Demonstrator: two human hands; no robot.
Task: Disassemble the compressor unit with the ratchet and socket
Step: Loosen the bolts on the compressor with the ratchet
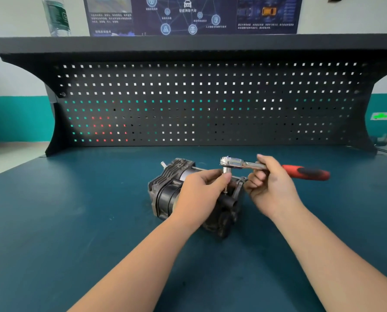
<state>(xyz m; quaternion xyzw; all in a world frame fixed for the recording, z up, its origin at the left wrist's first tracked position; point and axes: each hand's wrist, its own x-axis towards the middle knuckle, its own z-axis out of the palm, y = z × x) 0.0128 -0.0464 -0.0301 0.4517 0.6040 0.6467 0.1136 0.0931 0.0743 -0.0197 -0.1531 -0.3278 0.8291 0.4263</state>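
Grip: my right hand [270, 183] holds the ratchet [276, 168] shaft; my left hand [201, 194] pinches the socket [226, 170].
Compressor [176, 190]: mid-bench [75, 221], nearer the back edge, under both hands.

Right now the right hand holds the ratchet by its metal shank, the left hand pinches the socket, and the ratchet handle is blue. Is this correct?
Not quite: the head view shows the ratchet handle is red and black, not blue. The rest holds: the right hand holds its metal shank and the left hand pinches the socket above the compressor unit.
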